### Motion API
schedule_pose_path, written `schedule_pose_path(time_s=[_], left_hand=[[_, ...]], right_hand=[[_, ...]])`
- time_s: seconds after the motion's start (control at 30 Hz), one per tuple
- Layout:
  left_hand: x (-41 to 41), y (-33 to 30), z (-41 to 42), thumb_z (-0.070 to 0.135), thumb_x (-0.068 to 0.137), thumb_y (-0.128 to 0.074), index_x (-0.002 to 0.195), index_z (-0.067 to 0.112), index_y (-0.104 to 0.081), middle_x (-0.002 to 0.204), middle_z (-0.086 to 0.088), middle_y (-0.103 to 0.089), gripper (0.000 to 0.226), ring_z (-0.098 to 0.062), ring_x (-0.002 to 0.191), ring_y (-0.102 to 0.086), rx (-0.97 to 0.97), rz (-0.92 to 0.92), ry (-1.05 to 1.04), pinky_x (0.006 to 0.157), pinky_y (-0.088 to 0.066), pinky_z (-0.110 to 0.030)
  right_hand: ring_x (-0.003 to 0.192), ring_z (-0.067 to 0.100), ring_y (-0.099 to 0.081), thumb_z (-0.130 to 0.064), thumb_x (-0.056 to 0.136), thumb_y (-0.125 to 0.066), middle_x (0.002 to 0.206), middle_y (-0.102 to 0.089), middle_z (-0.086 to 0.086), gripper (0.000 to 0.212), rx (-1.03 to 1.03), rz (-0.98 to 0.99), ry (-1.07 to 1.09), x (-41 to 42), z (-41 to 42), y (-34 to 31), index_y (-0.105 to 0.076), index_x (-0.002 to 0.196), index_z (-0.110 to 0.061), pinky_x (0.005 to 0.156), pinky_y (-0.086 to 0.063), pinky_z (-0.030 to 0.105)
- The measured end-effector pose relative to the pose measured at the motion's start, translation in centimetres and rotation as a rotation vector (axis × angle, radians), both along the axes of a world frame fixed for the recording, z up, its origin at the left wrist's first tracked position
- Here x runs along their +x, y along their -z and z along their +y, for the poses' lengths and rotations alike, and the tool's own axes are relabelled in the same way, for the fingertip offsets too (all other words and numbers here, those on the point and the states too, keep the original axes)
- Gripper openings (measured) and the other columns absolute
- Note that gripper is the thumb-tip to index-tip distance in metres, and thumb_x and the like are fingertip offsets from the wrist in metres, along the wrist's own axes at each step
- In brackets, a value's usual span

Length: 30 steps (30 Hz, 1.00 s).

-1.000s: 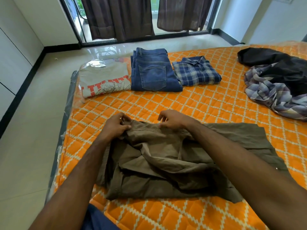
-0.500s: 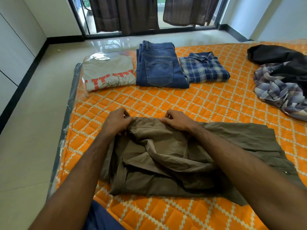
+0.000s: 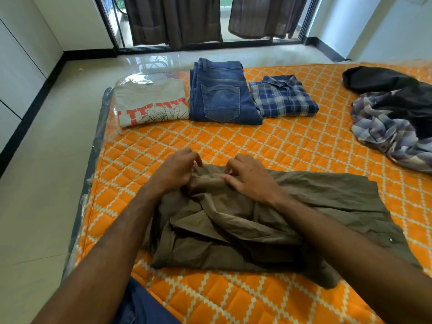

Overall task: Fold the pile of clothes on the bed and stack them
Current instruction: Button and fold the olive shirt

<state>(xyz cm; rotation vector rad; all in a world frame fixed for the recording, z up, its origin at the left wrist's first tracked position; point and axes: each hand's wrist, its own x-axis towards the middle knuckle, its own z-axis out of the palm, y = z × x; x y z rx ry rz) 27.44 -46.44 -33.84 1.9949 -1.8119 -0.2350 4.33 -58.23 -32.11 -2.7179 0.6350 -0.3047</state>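
Note:
A crumpled olive-brown garment (image 3: 233, 230) lies on the orange quilted bed (image 3: 257, 141) right in front of me. My left hand (image 3: 175, 170) and my right hand (image 3: 250, 177) sit close together at its far edge, fingers curled into the fabric and pinching it. Three folded pieces lie side by side at the bed's far end: a grey printed T-shirt (image 3: 149, 101), blue jeans (image 3: 222, 94) and a blue plaid shirt (image 3: 282, 97). An unfolded pile at the right holds a black garment (image 3: 383, 83) and a pale checked shirt (image 3: 385, 134).
The bed's left edge (image 3: 93, 174) is wrapped in clear plastic and drops to a pale tiled floor (image 3: 42, 183). Dark curtains (image 3: 175, 19) hang over a glass door beyond the bed. Bare orange quilt lies between my hands and the folded pieces.
Both hands stay at the garment's far edge, with the fingers slightly re-placed on the fabric. The view has shifted a little; the clothes on the bed have not moved.

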Motion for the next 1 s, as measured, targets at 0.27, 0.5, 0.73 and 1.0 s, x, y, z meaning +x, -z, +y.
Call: schedule_pose_path(time_s=[0.27,0.5,0.73,1.0], left_hand=[[-0.7,-0.3,1.5,0.009,0.102,-0.053,0.121,0.023,-0.068,0.118,0.008,-0.055,0.029,-0.008,0.111,-0.052,0.352,0.222,0.129,0.101,-0.045,-0.03],[-1.2,-0.7,2.2,0.045,0.101,-0.053,0.123,0.035,-0.067,0.13,0.006,-0.051,0.028,-0.006,0.121,-0.046,0.452,0.185,0.191,0.101,-0.035,-0.018],[-1.2,-1.9,2.9,0.064,0.083,-0.066,0.122,0.027,-0.073,0.134,0.022,-0.053,0.054,0.008,0.119,-0.049,0.522,0.521,0.147,0.091,-0.038,-0.012],[-1.1,0.0,1.5,0.032,0.097,-0.066,0.084,0.02,-0.072,0.086,-0.007,-0.064,0.019,-0.02,0.077,-0.06,0.309,0.374,-0.024,0.068,-0.046,-0.036]], right_hand=[[0.104,0.029,-0.064,-0.041,0.097,-0.059,0.116,-0.066,0.008,0.03,0.053,0.496,-0.143,-4.3,7.7,-2.4,-0.053,0.12,-0.022,0.072,-0.045,0.034],[0.103,0.02,-0.07,-0.028,0.096,-0.066,0.11,-0.076,0.001,0.02,0.766,0.303,-0.123,-6.2,4.1,-5.4,-0.07,0.111,-0.016,0.095,-0.054,0.043],[0.113,0.027,-0.07,-0.021,0.104,-0.057,0.122,-0.073,0.01,0.028,1.178,0.07,0.153,-7.1,1.1,-5.0,-0.069,0.126,-0.01,0.102,-0.054,0.042],[0.102,0.026,-0.073,-0.041,0.096,-0.068,0.109,-0.077,0.006,0.034,1.023,0.137,0.297,-7.2,-2.2,-4.4,-0.075,0.113,-0.012,0.099,-0.057,0.044]])
